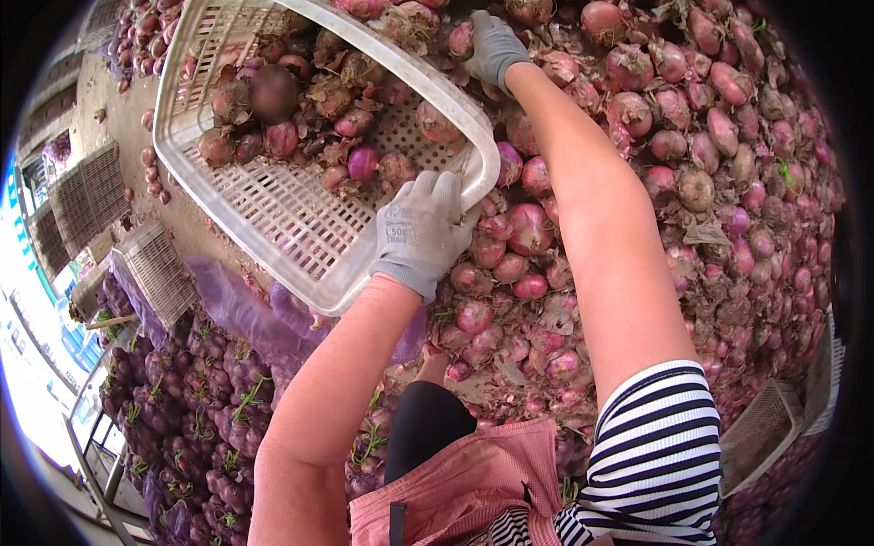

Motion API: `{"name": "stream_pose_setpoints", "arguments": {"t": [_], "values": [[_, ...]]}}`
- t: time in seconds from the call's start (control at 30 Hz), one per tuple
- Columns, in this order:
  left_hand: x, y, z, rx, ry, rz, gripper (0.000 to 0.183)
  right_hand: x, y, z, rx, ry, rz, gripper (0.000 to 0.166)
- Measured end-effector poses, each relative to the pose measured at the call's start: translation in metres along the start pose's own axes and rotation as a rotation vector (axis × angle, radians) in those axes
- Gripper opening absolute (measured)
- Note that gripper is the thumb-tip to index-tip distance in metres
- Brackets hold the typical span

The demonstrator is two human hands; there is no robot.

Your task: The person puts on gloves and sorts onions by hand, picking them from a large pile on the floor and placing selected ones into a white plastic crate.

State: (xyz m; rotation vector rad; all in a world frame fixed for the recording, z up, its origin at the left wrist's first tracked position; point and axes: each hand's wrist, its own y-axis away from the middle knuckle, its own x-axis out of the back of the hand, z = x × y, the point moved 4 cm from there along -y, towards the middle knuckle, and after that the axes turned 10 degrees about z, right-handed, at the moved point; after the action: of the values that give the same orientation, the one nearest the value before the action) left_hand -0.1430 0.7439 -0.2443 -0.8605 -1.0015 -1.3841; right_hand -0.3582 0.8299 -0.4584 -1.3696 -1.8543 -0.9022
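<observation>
My left hand (425, 228), in a grey work glove that bears printing, grips the near corner rim of a white perforated plastic crate (341, 300). Tilted on the heap, the crate holds several red onions (363, 163) and loose dry onion skins (321, 145). A round patch inside it is blurred. Beyond the crate's right side, my right hand (497, 53), also gloved, reaches down into the pile of red onions (628, 67). One small red onion (461, 39) sits against its finger side; whether the hand grasps it is not clear.
Filled mesh bags of onions (198, 416) are stacked at lower left, beside loose purple netting (239, 307). More slatted crates stand at left (156, 269) and lower right (761, 437). Loose onions (151, 174) lie on the floor at left.
</observation>
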Motion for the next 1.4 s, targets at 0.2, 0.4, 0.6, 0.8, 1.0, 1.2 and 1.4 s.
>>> {"name": "stream_pose_setpoints", "arguments": {"t": [0.2, 0.4, 0.6, 0.8, 1.0, 1.2, 1.4], "values": [[0.000, 0.004, -0.005, -0.073, -0.016, 0.094, 0.022, 0.042, 0.073, -0.010, -0.284, -1.681, 0.179, 0.043], [-0.019, 0.015, -0.045, -0.188, -0.286, -0.018, 0.031, 0.172, 0.189, -0.127, 0.272, -0.887, 0.323, 0.055], [-0.032, 0.011, -0.103, -0.144, 0.019, -0.075, 0.039, 0.232, 0.270, -0.093, 0.343, -0.691, 0.281, 0.063], [0.000, 0.003, -0.012, -0.056, -0.251, 0.187, 0.050, 0.280, 0.451, 0.145, -0.488, -0.411, 0.221, 0.073], [-0.062, 0.081, 0.141, -0.123, 0.120, 0.526, 0.054, 0.341, 0.574, 0.285, -1.041, -0.990, 0.346, 0.079], [-0.218, 0.161, 0.316, 0.847, 1.264, -0.480, 0.079, 0.368, 0.518, 0.357, -0.881, -1.049, 0.400, 0.081], [-0.265, 0.112, 0.378, 0.795, 1.090, -0.699, 0.089, 0.378, 0.453, 0.369, -0.878, -0.625, 0.031, 0.053]]}}
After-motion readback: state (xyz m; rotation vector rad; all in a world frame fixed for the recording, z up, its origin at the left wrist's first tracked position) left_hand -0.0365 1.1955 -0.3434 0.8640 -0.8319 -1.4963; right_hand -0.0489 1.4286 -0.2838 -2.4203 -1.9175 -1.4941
